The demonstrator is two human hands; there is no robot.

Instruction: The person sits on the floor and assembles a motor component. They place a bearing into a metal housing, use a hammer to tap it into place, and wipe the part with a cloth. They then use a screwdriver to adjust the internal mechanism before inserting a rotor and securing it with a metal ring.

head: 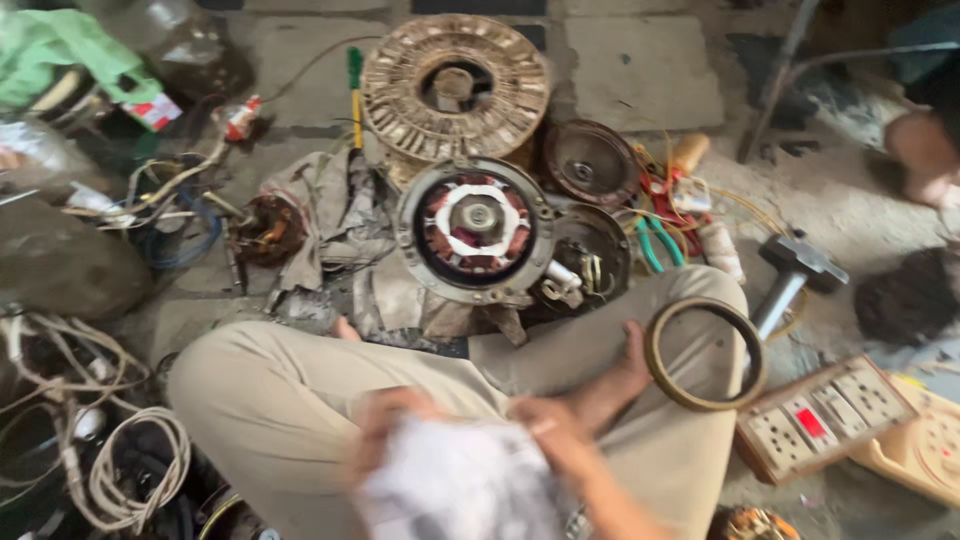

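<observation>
Both my hands are low in the view, over my crossed legs in beige trousers (280, 390), and blurred by motion. My left hand (385, 420) and my right hand (555, 432) grip the two sides of a crumpled white cloth or paper (460, 485). On the floor just beyond my knees lies a round fan motor (475, 230) with copper windings and a white centre. A brass-coloured ring (705, 355) rests on my right knee, next to my bare foot (632, 362).
A large ribbed rotor (455, 85) and two dark round covers (590, 162) lie behind the motor. Green-handled pliers (655, 245), a hammer (790, 275), a socket board (825, 415), rags (335, 215) and tangled wires (120, 470) surround me. Another person's foot (925, 155) is at far right.
</observation>
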